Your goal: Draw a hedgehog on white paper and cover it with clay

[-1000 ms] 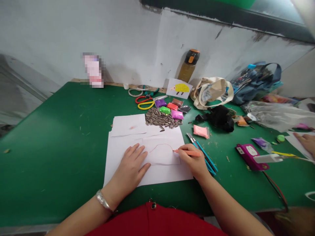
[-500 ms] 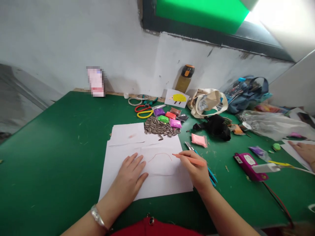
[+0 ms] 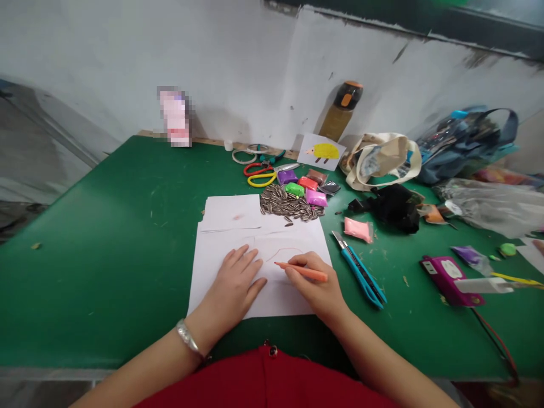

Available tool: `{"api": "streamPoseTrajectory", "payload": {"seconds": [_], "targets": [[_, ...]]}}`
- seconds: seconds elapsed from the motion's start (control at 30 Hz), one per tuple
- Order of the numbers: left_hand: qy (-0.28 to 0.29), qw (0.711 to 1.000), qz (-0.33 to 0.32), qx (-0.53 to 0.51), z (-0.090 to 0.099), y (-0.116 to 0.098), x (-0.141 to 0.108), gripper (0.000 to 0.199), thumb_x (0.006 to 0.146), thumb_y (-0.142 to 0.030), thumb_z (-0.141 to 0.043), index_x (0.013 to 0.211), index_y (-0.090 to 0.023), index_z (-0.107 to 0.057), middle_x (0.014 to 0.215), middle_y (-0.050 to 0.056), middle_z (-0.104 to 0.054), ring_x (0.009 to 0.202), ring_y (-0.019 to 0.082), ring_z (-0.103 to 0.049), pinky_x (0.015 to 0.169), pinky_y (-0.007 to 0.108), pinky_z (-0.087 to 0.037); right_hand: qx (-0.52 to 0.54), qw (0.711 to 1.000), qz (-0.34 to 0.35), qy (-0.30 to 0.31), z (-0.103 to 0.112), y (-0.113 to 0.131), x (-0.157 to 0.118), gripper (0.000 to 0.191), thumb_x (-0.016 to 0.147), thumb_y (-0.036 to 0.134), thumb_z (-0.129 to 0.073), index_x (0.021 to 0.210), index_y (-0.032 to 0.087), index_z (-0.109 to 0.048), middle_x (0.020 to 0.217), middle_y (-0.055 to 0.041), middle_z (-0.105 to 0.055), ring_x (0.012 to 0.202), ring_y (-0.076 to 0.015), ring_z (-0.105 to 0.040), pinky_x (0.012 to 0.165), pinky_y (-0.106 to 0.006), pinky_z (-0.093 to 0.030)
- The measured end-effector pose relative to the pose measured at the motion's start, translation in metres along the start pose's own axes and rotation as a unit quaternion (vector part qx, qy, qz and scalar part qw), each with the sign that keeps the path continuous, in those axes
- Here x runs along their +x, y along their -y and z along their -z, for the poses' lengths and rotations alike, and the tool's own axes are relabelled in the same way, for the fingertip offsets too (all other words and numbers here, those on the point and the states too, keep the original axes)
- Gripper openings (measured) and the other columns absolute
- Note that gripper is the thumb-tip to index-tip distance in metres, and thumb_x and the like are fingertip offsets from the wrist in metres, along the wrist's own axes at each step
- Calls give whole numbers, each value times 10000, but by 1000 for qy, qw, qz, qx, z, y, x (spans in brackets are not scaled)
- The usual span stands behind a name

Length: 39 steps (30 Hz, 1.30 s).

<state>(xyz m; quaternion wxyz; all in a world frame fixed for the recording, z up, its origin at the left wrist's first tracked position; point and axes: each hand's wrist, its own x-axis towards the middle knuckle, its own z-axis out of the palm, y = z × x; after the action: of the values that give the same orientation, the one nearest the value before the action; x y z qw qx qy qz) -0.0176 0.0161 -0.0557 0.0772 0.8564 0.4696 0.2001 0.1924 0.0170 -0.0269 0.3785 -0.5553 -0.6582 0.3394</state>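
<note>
Green tabletop (image 3: pixel 106 238) carries the white paper (image 3: pixel 212 266); the right hand (image 3: pixel 317 289) pinches an orange pencil (image 3: pixel 301 272), long axis running leftward, tip on the sheet just right of the left hand (image 3: pixel 236 286); that hand lies flat, fingers spread, pinning the paper; sunflower seeds (image 3: pixel 291 205) lie beyond both.

Our left hand (image 3: pixel 233 286) lies flat on the paper sheet (image 3: pixel 212 266), left of our right hand (image 3: pixel 317 289); sunflower seeds (image 3: pixel 289 205) lie behind, utility knives (image 3: pixel 361 272) right.
</note>
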Motion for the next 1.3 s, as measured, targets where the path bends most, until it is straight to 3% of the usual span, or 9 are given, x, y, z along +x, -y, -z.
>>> {"api": "streamPoseTrajectory", "payload": {"seconds": [0.27,0.7,0.9,1.3], "targets": [[-1,1000,4,-12,2,-2,1,278,906,-283,-512,1153,-173,-578,1296,115,-553,1282,302,-409,1056,535,-334,-65,997,42,19,-11,-2,7,91,815,301,-583,804,245,-655,802,-7,-674,794,-185,-598,777,-339,-420],[-3,999,-13,36,-2,6,-2,312,901,-292,-523,1186,-174,-573,1306,112,-552,1280,322,-416,1027,549,-377,-43,996,75,-21,-13,-1,8,56,806,240,-596,793,235,-650,746,-2,-665,736,-177,-592,734,-315,-415],[-8,999,-15,32,-2,5,-2,311,901,-292,-526,1186,-174,-566,1305,113,-552,1275,319,-423,1027,547,-377,-22,996,72,-42,-14,-4,5,108,821,220,-579,893,243,-656,773,-7,-674,715,-171,-598,736,-316,-441],[17,1000,10,2,5,-5,2,288,902,-270,-527,1156,-143,-577,1294,132,-550,1281,312,-403,1051,538,-342,-23,996,89,-1,-14,-5,1,118,833,206,-568,893,226,-668,750,-13,-666,693,-165,-584,710,-323,-428]]}}
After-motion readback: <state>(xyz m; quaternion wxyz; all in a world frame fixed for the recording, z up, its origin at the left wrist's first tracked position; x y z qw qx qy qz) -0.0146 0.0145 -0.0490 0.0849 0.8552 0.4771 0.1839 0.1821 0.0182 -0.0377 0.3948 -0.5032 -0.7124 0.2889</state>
